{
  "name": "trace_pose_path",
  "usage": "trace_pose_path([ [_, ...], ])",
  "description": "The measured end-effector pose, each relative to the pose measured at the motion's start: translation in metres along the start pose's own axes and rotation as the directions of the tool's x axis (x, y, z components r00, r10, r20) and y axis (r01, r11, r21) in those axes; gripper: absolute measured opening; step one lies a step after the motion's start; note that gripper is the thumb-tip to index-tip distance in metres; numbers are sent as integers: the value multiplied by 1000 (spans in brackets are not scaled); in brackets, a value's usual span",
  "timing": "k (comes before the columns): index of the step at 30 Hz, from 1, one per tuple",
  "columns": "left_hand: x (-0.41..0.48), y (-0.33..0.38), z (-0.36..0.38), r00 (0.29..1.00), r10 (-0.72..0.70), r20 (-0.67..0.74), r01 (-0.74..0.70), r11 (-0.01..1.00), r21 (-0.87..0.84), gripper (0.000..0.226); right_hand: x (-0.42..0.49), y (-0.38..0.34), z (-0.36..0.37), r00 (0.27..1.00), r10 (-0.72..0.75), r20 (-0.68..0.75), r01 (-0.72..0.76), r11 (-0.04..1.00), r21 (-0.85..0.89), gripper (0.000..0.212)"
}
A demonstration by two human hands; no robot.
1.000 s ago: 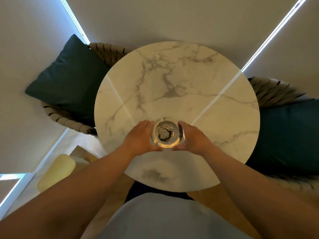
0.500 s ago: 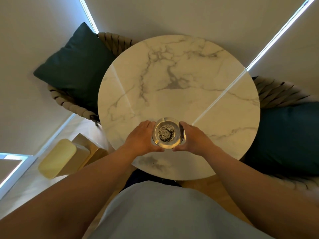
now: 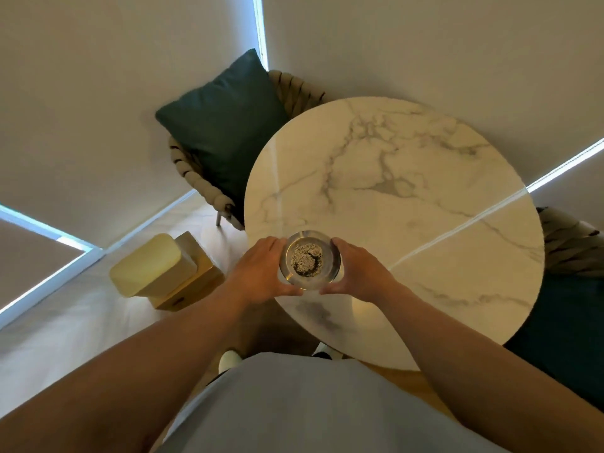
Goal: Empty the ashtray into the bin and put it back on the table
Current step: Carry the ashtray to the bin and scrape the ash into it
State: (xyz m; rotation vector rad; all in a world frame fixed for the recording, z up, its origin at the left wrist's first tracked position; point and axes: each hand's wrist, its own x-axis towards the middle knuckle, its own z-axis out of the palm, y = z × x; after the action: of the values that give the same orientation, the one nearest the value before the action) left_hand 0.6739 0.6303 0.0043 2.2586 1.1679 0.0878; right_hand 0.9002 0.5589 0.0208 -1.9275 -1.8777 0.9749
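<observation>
Floor-side bin (image 3: 163, 273) has swung into view at left as the person turns. Left hand (image 3: 258, 273) and right hand (image 3: 356, 273) fingers clasp the ashtray (image 3: 309, 259), ash inside, above the tabletop (image 3: 408, 191) edge. Carry starting.

Round glass ashtray (image 3: 308, 260), ash-filled, upright

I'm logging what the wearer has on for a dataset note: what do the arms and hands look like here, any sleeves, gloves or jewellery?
Both forearms are bare up to the frame edge, with no sleeve showing. The left hand and right hand wear no gloves, and no rings, watch or bracelet can be seen. A light grey-blue garment covers the torso.
</observation>
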Motion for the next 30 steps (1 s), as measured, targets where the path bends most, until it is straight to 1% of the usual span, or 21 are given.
trace_pose_path([
  [4, -32, -43, -18, 994, -86, -64, 86, 996, 1, 91, 26, -41, 27, 995, -91, 49, 92, 996, -19, 87],
  [7, -68, -80, -32, 982, -147, -117, 144, 989, -32, 94, 43, -81, 56, 985, -146, 96, 151, 987, -50, 88],
  [11, -117, -131, -53, 959, -229, -167, 228, 973, -26, 98, 66, -139, 96, 958, -233, 165, 245, 968, -53, 94],
  [13, -140, -154, -62, 945, -265, -192, 259, 964, -56, 101, 76, -164, 116, 944, -272, 188, 288, 956, -60, 89],
  [16, -177, -186, -72, 918, -325, -227, 309, 945, -105, 101, 90, -201, 150, 919, -337, 205, 359, 930, -77, 81],
  [20, -220, -223, -83, 881, -394, -262, 371, 919, -137, 101, 109, -245, 189, 884, -367, 291, 400, 915, -62, 82],
  [22, -253, -254, -94, 823, -483, -298, 443, 875, -195, 97, 126, -285, 217, 837, -401, 372, 457, 887, -73, 83],
  [24, -263, -264, -93, 801, -516, -304, 469, 856, -217, 93, 133, -299, 225, 816, -414, 403, 479, 875, -71, 84],
  [27, -268, -262, -89, 804, -520, -288, 471, 853, -226, 92, 133, -296, 232, 813, -426, 396, 484, 874, -54, 87],
  [30, -271, -264, -89, 788, -540, -297, 481, 840, -249, 94, 141, -300, 237, 790, -424, 442, 490, 871, -42, 87],
])
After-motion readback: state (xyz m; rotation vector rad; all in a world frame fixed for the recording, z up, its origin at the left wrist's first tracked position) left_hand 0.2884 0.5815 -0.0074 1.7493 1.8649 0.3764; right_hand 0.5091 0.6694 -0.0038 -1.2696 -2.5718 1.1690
